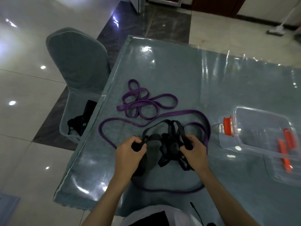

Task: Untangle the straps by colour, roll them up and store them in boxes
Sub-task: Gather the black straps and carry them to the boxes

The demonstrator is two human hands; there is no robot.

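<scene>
Tangled black webbing strap (164, 144), lower centre on the table (228, 88) | left hand (128, 152) and right hand (194, 151) fingers pinching opposite ends | looks light, limp, snag-prone; hold free ends, not the knot

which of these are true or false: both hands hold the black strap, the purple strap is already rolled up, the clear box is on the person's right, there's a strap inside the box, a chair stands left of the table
1. Both hands hold the tangled black webbing strap. True: the left hand and right hand each grip part of it.
2. The long purple flat strap is already rolled up. False: it lies loose in loops on the table.
3. The clear plastic box with orange latches is on the person's right. True.
4. A strap lies inside the box. False: no strap shows in it.
5. A grey covered chair stands left of the table. True.
</scene>
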